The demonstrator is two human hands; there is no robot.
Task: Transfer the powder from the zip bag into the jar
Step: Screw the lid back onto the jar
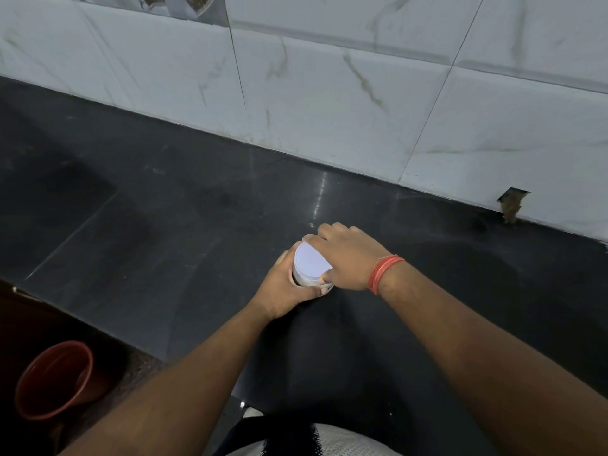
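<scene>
The jar (311,269) stands upright on the dark counter (164,225), about midway between its front edge and the tiled wall, with its long axis vertical. The left hand (284,289) is wrapped around the jar's body from the near-left side, while the right hand (345,258) is clamped over the white lid (309,263) from the right. No zip bag is visible, so the lid's turn about that vertical axis appears to be the governing move.

A single wide-angle view from the person's head looks forward and steeply down onto a dark bench (164,225), close above both forearms, with the tiled wall (329,93) running diagonally across the top.
</scene>
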